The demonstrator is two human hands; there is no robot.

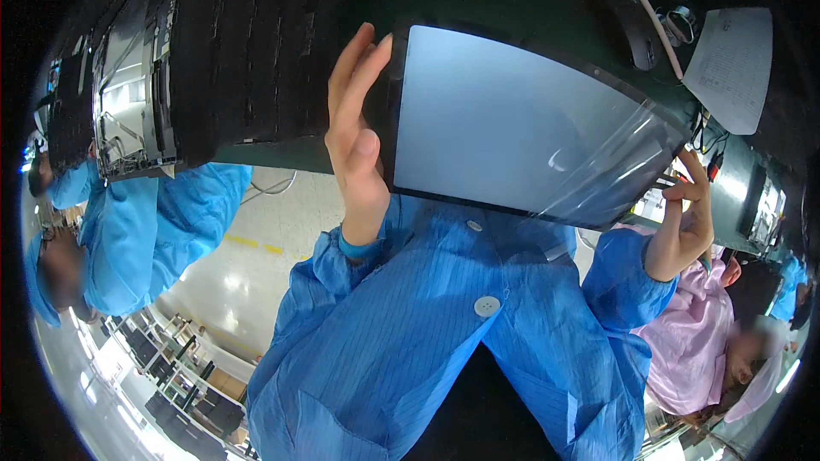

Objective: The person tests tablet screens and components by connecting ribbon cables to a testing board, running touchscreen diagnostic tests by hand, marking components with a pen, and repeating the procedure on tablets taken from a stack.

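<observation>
A tablet (pixel 495 119) with a black bezel and a lit, plain pale screen is held up in front of my blue coat, tilted down toward the right. My left hand (pixel 354 141) grips its left edge, fingers reaching up along the side and thumb bent. At the lower right corner, my right hand (pixel 696 213) closes on the tablet with bent fingers. Bright streaks of reflection cross the right part of the screen. The tablet's back is out of sight.
Black slotted racks (pixel 248 51) stand at the left of the dark bench. A computer mouse (pixel 628 26), a pen (pixel 656 26) and a printed sheet (pixel 733 68) lie at the far right. One person in blue (pixel 137 230) sits left, another in pink (pixel 688 350) right.
</observation>
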